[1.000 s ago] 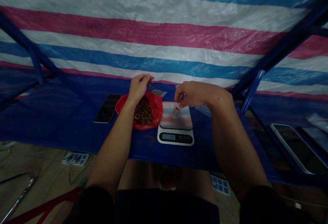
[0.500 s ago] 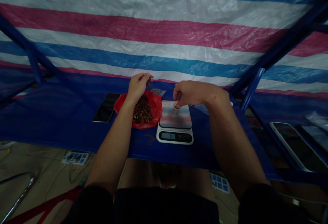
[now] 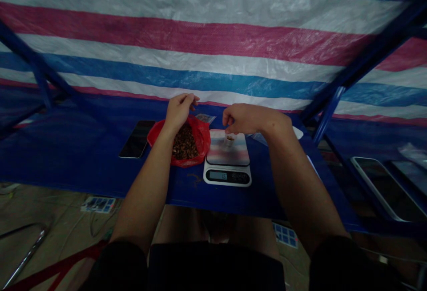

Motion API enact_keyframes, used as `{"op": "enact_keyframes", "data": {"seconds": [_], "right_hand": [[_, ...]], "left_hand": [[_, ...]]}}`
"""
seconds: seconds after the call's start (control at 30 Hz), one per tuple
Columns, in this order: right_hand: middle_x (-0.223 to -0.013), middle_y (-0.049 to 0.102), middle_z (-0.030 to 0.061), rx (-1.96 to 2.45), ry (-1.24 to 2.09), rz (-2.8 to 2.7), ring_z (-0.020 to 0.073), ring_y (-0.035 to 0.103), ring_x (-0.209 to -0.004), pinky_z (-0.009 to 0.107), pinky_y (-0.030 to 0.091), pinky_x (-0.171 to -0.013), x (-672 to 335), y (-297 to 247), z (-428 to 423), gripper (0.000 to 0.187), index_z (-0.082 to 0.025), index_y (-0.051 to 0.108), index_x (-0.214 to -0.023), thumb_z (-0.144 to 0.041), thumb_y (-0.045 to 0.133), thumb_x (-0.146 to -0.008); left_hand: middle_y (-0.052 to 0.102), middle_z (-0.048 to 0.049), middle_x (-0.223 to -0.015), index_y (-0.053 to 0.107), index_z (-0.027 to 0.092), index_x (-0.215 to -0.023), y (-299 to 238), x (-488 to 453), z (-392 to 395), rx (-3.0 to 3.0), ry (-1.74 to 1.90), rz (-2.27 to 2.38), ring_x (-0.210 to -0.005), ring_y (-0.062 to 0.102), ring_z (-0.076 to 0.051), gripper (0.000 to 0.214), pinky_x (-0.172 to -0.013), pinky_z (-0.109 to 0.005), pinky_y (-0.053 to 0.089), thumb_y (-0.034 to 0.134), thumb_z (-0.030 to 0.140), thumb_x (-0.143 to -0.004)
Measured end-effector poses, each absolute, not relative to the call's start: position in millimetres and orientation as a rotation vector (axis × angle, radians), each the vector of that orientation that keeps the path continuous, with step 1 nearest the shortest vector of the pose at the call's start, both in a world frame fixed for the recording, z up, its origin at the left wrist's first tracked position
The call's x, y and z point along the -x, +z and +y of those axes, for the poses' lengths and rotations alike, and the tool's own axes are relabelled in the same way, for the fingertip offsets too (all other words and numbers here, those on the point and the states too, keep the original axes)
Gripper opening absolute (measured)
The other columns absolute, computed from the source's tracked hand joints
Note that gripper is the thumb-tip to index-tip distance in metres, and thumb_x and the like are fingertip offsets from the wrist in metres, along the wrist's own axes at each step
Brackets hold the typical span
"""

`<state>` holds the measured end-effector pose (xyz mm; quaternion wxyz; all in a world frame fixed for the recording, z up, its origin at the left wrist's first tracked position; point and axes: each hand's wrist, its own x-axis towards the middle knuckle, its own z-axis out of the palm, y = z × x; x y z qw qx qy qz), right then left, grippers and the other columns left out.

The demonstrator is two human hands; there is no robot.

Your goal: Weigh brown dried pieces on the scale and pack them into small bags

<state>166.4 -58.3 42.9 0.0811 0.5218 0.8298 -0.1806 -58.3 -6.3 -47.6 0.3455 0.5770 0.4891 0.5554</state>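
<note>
Firstly, tarpaulin [image 3: 213, 42]: striped red, white and blue; it hangs behind the whole workplace.
Bench [image 3: 83, 157]: a blue sheet on a blue frame, carrying everything below.
Red bag [image 3: 201, 136]: open on the bench just left of the scale, mouth up and full of small brown pieces.
Scale [image 3: 227, 166]: white, with its platform toward the tarpaulin and its display [image 3: 220, 175] toward the person; the digits are too small to read.
Phone [image 3: 137, 138]: dark, lying flat, left of the bag and clear of the work.
Left hand [image 3: 178, 111]: raised over the bag's far edge, fingertips pinched together; whether a piece sits between them cannot be told.
Right hand [image 3: 245, 120]: just above the cup, fingers curled down and closed at the tips, not resting on the platform.
Cup [image 3: 229, 139]: small, pale and upright at the back of the platform, with a little brown inside.
Pieces [image 3: 183, 145]: heaped in the bag.
Doing it well: judging by the tiny cup, add pieces one or two at a time from directly above, keep hands and wrists off the platform, and glance at the display between drops.
</note>
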Motion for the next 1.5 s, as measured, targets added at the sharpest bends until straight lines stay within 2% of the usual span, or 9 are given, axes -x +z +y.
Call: {"op": "enact_keyframes", "data": {"seconds": [0.43, 0.67, 0.83, 0.93, 1.03, 1.1, 1.2, 1.33, 1.5], "right_hand": [[-0.094, 0.08, 0.0062, -1.566, -0.597, 2.482, 0.0185, 0.069, -0.079, 0.029, 0.043, -0.067, -163.3, 53.5, -67.1, 0.029, -0.016, 0.077, -0.108, -0.01, 0.068, -0.081], [-0.096, 0.081, 0.0079, -1.569, -0.566, 2.569, 0.0175, 0.069, -0.078, 0.029, 0.046, -0.074, -163.4, 59.1, -72.0, 0.03, -0.015, 0.078, -0.106, -0.005, 0.059, -0.085], [-0.101, 0.081, 0.0089, -1.529, -0.523, 2.799, 0.0186, 0.068, -0.085, 0.03, 0.046, -0.079, -159.1, 59.7, -76.1, 0.028, -0.014, 0.078, -0.11, -0.01, 0.058, -0.091], [-0.107, 0.081, 0.0108, -1.399, -0.494, 3.035, 0.0194, 0.069, -0.094, 0.03, 0.047, -0.084, -136.1, 52.9, -84.3, 0.028, -0.013, 0.079, -0.108, -0.009, 0.054, -0.095], [-0.115, 0.082, 0.0108, -1.051, -0.577, 3.15, 0.0191, 0.072, -0.103, 0.03, 0.048, -0.09, -99.6, 35.9, -94.3, 0.034, -0.014, 0.081, -0.11, -0.004, 0.052, -0.095], [-0.116, 0.083, 0.012, -0.874, -0.639, 3.076, 0.0195, 0.074, -0.102, 0.029, 0.05, -0.089, -77.7, 20.4, -98.7, 0.034, -0.012, 0.082, -0.11, -0.003, 0.054, -0.094], [-0.117, 0.082, 0.0173, -0.942, -0.507, 2.941, 0.0231, 0.076, -0.098, 0.031, 0.053, -0.082, -61.1, -1.2, -101.1, 0.03, -0.009, 0.081, -0.114, -0.005, 0.059, -0.095], [-0.13, 0.077, 0.0229, -1.093, -0.293, 2.898, 0.0306, 0.076, -0.112, 0.037, 0.058, -0.086, -62.9, -12.6, -102.4, 0.035, -0.006, 0.075, -0.129, -0.008, 0.063, -0.096], [-0.122, 0.079, 0.0242, -1.117, -0.238, 2.828, 0.0314, 0.078, -0.111, 0.038, 0.06, -0.088, -64.9, -7.4, -104.4, 0.029, -0.005, 0.078, -0.122, -0.007, 0.067, -0.095]], "left_hand": [[0.075, -0.0046, -0.082, 0.079, 0.018, -0.084, -46.9, 57.9, -7.2, -1.512, 1.45, 1.257, -0.069, 0.062, -0.012, 0.026, -0.066, -0.023, 0.049, 0.06, 0.028, -0.1], [0.076, -0.0049, -0.083, 0.078, 0.019, -0.086, -48.2, 58.1, -6.4, -1.523, 1.447, 1.266, -0.07, 0.063, -0.013, 0.026, -0.067, -0.023, 0.05, 0.06, 0.028, -0.101], [0.075, -0.0045, -0.082, 0.078, 0.019, -0.085, -47.3, 58.3, -7.0, -1.527, 1.46, 1.251, -0.069, 0.063, -0.013, 0.025, -0.067, -0.023, 0.051, 0.06, 0.028, -0.101], [0.075, -0.0033, -0.08, 0.077, 0.019, -0.084, -45.2, 58.1, -6.0, -1.521, 1.464, 1.246, -0.068, 0.063, -0.012, 0.025, -0.068, -0.023, 0.052, 0.06, 0.025, -0.101], [0.073, -0.0024, -0.074, 0.076, 0.019, -0.08, -43.9, 57.9, -4.5, -1.505, 1.468, 1.253, -0.065, 0.062, -0.011, 0.027, -0.067, -0.023, 0.051, 0.06, 0.021, -0.101], [0.073, -0.0025, -0.074, 0.075, 0.019, -0.079, -43.9, 58.1, -4.3, -1.493, 1.472, 1.252, -0.063, 0.061, -0.011, 0.028, -0.064, -0.023, 0.05, 0.06, 0.022, -0.101], [0.074, -0.0031, -0.078, 0.076, 0.02, -0.081, -44.4, 58.6, -5.6, -1.497, 1.492, 1.24, -0.064, 0.062, -0.011, 0.027, -0.062, -0.023, 0.05, 0.06, 0.023, -0.102], [0.075, -0.0035, -0.079, 0.077, 0.02, -0.083, -43.5, 58.1, -8.0, -1.507, 1.476, 1.236, -0.065, 0.062, -0.011, 0.026, -0.062, -0.022, 0.05, 0.06, 0.022, -0.102], [0.074, -0.0033, -0.078, 0.077, 0.02, -0.081, -41.1, 56.3, -9.3, -1.495, 1.45, 1.238, -0.064, 0.061, -0.01, 0.029, -0.063, -0.022, 0.048, 0.059, 0.022, -0.103]]}}
